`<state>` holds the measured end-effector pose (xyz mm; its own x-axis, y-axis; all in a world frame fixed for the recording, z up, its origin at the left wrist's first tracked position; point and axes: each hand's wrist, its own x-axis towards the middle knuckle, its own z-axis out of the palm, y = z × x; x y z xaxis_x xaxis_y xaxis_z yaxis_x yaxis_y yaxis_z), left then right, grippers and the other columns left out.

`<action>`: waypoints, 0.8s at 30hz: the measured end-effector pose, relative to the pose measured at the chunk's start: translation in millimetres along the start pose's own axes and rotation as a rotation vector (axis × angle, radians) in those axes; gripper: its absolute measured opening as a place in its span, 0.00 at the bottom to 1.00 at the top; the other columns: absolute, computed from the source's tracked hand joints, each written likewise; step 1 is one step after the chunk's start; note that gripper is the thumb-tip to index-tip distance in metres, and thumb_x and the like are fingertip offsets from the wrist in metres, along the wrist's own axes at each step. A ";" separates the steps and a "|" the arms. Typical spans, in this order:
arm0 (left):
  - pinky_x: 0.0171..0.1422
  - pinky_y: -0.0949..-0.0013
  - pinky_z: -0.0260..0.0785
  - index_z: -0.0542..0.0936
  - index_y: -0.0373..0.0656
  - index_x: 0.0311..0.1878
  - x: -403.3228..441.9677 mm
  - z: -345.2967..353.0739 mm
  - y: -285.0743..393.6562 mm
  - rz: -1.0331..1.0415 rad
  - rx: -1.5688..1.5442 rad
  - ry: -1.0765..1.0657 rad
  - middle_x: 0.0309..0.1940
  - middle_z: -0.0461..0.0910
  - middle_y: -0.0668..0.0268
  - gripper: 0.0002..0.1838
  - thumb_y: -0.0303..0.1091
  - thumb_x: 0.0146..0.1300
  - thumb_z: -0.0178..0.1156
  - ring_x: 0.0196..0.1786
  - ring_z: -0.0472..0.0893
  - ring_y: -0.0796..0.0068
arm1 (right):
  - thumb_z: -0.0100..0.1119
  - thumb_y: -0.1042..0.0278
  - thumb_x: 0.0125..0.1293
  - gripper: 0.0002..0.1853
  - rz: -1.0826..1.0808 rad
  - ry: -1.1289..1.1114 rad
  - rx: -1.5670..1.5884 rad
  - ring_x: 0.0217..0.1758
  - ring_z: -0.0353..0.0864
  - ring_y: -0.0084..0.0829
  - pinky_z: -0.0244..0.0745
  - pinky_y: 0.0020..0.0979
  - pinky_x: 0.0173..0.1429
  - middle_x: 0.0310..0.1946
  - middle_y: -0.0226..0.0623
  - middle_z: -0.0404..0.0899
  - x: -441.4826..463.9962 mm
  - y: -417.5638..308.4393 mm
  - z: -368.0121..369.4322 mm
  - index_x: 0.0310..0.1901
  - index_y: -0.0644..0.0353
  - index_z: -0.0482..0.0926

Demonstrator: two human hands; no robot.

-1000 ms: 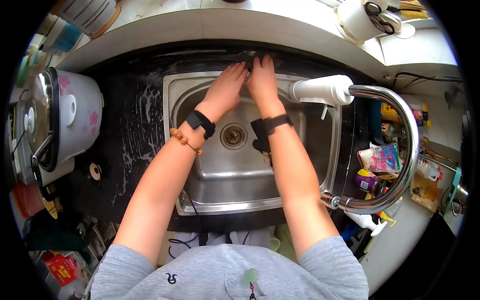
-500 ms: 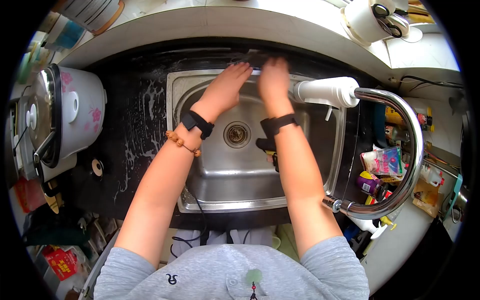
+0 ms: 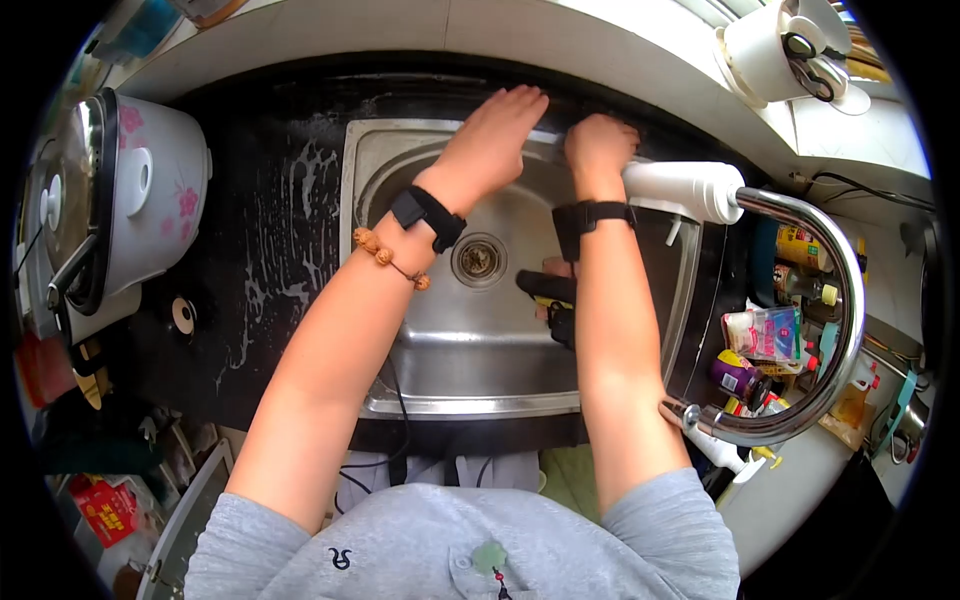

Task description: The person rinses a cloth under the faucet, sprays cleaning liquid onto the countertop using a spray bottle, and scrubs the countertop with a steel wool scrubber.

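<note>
My left hand (image 3: 492, 140) is stretched out flat, its fingers reaching over the back rim of the steel sink (image 3: 470, 408) onto the dark counter. Curled fingers close my right hand (image 3: 600, 148) at the sink's back rim, just left of the white faucet body (image 3: 685, 190); whatever it may grip is hidden. Below both hands lies the round drain (image 3: 480, 261) in the basin. A black and yellow object (image 3: 548, 290) sits in the basin, partly covered by my right forearm. Whitish wet streaks (image 3: 300, 215) mark the black counter on the left.
A white rice cooker (image 3: 150, 190) with pink flowers stands at the left. The curved chrome spout (image 3: 850, 290) arches over the right side, near jars and packets (image 3: 765, 335). At the back right stands a white holder (image 3: 760, 55) with scissors. A light ledge (image 3: 445, 35) runs behind.
Both hands have moved to the right along the back of the sink, the right one now beside the faucet. The view has also shifted slightly.
</note>
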<state>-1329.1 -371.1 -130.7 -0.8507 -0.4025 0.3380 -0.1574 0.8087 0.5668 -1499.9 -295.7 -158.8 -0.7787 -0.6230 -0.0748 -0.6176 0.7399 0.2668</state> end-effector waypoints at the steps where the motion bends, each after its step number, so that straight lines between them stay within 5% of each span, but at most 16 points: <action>1: 0.83 0.54 0.53 0.69 0.33 0.70 -0.3 -1.3 1.9 -0.040 0.017 0.041 0.73 0.67 0.49 0.35 0.15 0.54 0.49 0.77 0.64 0.53 | 0.56 0.64 0.62 0.24 -0.060 -0.048 0.024 0.64 0.75 0.54 0.69 0.47 0.68 0.57 0.66 0.77 -11.2 -6.8 -8.7 0.51 0.79 0.79; 2: 0.83 0.54 0.52 0.69 0.33 0.70 -1.6 -1.3 -0.4 -0.053 0.010 0.029 0.72 0.68 0.49 0.35 0.15 0.54 0.49 0.77 0.64 0.53 | 0.55 0.66 0.62 0.22 -0.122 -0.077 0.056 0.64 0.75 0.55 0.69 0.46 0.69 0.57 0.65 0.77 -16.5 -20.6 -18.7 0.51 0.78 0.79; 4: 0.83 0.54 0.52 0.70 0.33 0.69 -11.3 0.4 -7.1 -0.081 -0.005 0.009 0.72 0.68 0.49 0.34 0.14 0.54 0.49 0.77 0.64 0.53 | 0.53 0.69 0.64 0.17 -0.397 0.298 0.251 0.61 0.76 0.54 0.69 0.43 0.67 0.56 0.60 0.78 -43.4 -63.6 17.5 0.49 0.74 0.80; 7: 0.83 0.54 0.52 0.71 0.33 0.68 -24.5 -21.0 -25.7 -0.036 -0.019 -0.108 0.72 0.68 0.47 0.34 0.14 0.52 0.48 0.77 0.63 0.50 | 0.53 0.70 0.65 0.16 -0.431 0.460 0.564 0.61 0.76 0.52 0.68 0.42 0.68 0.56 0.56 0.79 -54.8 -63.8 2.9 0.49 0.71 0.80; 9: 0.83 0.54 0.52 0.71 0.32 0.68 -37.7 -39.0 -26.4 -0.061 0.042 -0.168 0.72 0.68 0.47 0.35 0.13 0.51 0.47 0.77 0.63 0.49 | 0.54 0.71 0.64 0.15 -0.230 0.224 0.435 0.67 0.73 0.51 0.65 0.42 0.73 0.58 0.57 0.78 -42.7 -30.2 -11.5 0.49 0.71 0.79; 10: 0.83 0.54 0.52 0.71 0.32 0.68 -42.0 -43.6 -26.1 -0.101 0.046 -0.156 0.72 0.68 0.47 0.35 0.13 0.51 0.47 0.77 0.63 0.49 | 0.52 0.73 0.64 0.15 -0.119 0.306 0.486 0.67 0.73 0.50 0.65 0.42 0.73 0.57 0.58 0.78 -29.0 -15.3 7.9 0.49 0.71 0.79; 12: 0.83 0.54 0.51 0.71 0.32 0.68 -51.4 -45.4 -24.5 -0.180 0.039 -0.137 0.72 0.68 0.46 0.35 0.14 0.51 0.46 0.77 0.63 0.49 | 0.52 0.74 0.63 0.15 -0.144 0.112 0.503 0.66 0.73 0.51 0.65 0.42 0.73 0.57 0.59 0.77 -41.3 -24.6 -22.1 0.48 0.72 0.80; 14: 0.83 0.54 0.52 0.70 0.32 0.69 -63.3 -41.6 -20.4 -0.244 0.046 -0.072 0.72 0.67 0.46 0.36 0.14 0.51 0.46 0.77 0.63 0.49 | 0.53 0.75 0.62 0.15 -0.280 0.390 0.613 0.67 0.73 0.51 0.65 0.42 0.74 0.59 0.59 0.77 -64.1 -79.3 -4.8 0.48 0.72 0.80; 18: 0.83 0.56 0.53 0.69 0.32 0.70 -80.5 -57.8 -31.0 -0.358 0.061 -0.042 0.73 0.67 0.45 0.36 0.15 0.52 0.47 0.78 0.62 0.49 | 0.56 0.73 0.63 0.18 -0.482 0.364 0.708 0.69 0.72 0.51 0.64 0.42 0.75 0.62 0.59 0.75 -75.8 -128.5 -15.3 0.53 0.71 0.79; 24: 0.81 0.56 0.55 0.70 0.30 0.69 -103.0 -84.1 -36.8 -0.406 0.030 0.063 0.71 0.67 0.44 0.34 0.16 0.54 0.48 0.76 0.63 0.48 | 0.59 0.76 0.59 0.19 -0.228 0.404 0.535 0.64 0.74 0.50 0.70 0.41 0.69 0.56 0.56 0.78 -49.2 -69.9 -7.8 0.53 0.68 0.80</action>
<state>-1193.5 -395.5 -123.2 -0.6840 -0.7164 0.1376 -0.4895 0.5905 0.6416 -1417.5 -318.7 -166.3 -0.5856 -0.7458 0.3174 -0.8106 0.5387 -0.2297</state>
